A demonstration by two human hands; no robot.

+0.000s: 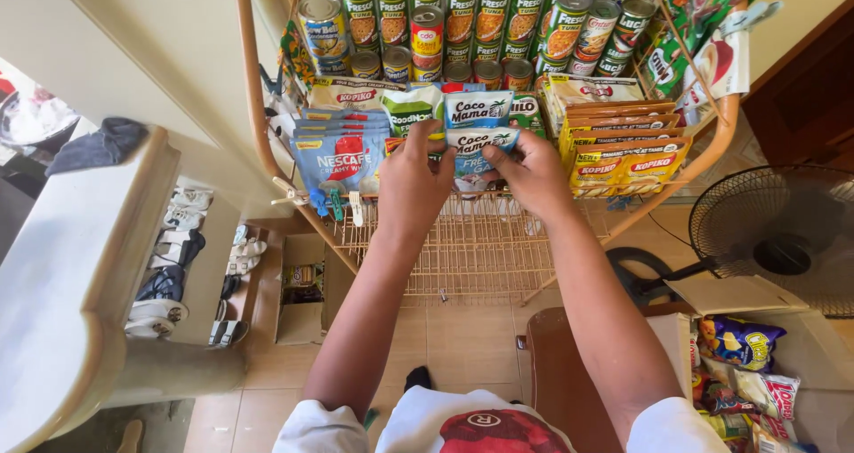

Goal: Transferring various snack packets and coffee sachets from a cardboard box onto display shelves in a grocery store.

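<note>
Both my hands reach into a tan wire rack [463, 257]. My left hand [414, 179] and my right hand [531, 173] together grip a white and blue sachet pack [479, 142] standing in a row of sachets. Behind it stands another pack of the same kind [478, 108]. Blue coffee sachets [342, 155] are to the left, yellow and orange coffee sachets [623, 160] to the right. Rows of green-labelled cans [480, 17] fill the back of the rack.
A black floor fan [783, 235] stands at the right. A box of snack bags [743, 373] sits at lower right. Shoes [173, 266] line a shelf at left beside a white ledge [80, 266]. A small cardboard box [302, 297] lies on the tiled floor.
</note>
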